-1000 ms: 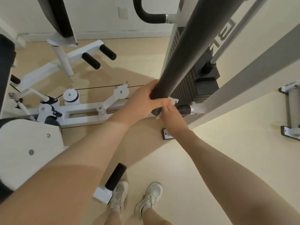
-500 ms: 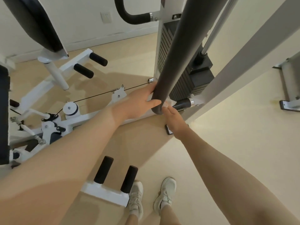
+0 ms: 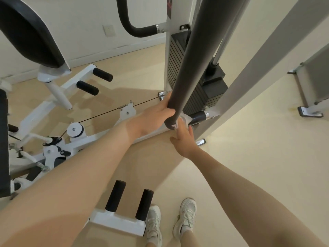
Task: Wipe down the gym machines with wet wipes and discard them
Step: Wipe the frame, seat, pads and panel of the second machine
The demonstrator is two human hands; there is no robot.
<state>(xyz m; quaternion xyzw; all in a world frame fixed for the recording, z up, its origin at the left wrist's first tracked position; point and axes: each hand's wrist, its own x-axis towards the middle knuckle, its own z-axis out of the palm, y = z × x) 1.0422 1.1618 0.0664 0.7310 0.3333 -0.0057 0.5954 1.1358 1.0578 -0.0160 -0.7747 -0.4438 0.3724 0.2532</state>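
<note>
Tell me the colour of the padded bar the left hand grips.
Dark grey, nearly black: the padded bar, gripped by the left hand, in the head view.

matt dark foam bar (image 3: 195, 56), glossy white painted metal frame (image 3: 252, 72), smooth pale floor (image 3: 258, 157).

Two hands (image 3: 154, 118), one wet wipe (image 3: 176, 125), one padded bar (image 3: 192, 59), two shoes (image 3: 186, 215)
</note>
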